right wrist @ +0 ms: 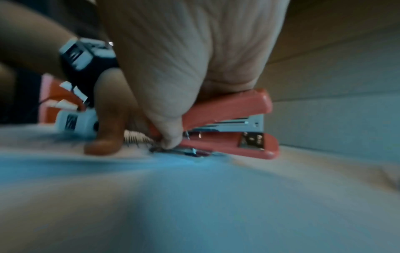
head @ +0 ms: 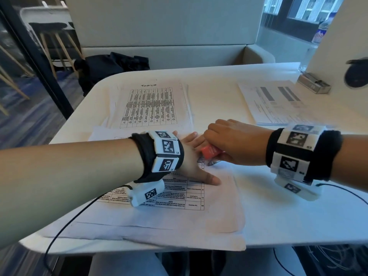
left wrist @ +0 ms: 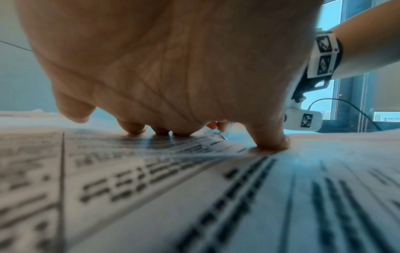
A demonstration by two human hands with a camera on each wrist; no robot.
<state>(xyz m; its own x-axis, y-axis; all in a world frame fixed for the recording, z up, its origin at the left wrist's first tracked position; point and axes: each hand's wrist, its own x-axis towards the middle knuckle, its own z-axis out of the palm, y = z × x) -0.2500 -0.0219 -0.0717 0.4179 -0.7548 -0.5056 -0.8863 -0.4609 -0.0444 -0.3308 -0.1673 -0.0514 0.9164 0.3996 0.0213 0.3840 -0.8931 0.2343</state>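
A coral-red stapler (head: 210, 152) lies in my right hand (head: 229, 144), which grips it from above at the corner of a printed sheet (head: 175, 194). The right wrist view shows the stapler (right wrist: 229, 123) with its metal rear tip down on the paper, my thumb curled under its body. My left hand (head: 196, 156) lies flat with spread fingers on the same sheet, just left of the stapler. In the left wrist view its fingertips (left wrist: 271, 142) press the printed sheet (left wrist: 194, 196). A sliver of the stapler (left wrist: 211, 125) shows past them.
The white table (head: 298, 206) carries a second printed stack (head: 153, 104) farther back and another stack of papers (head: 278, 102) at right. A small metal box (head: 313, 84) sits at the far right beside a white panel. A black bag (head: 111, 68) lies on the bench behind.
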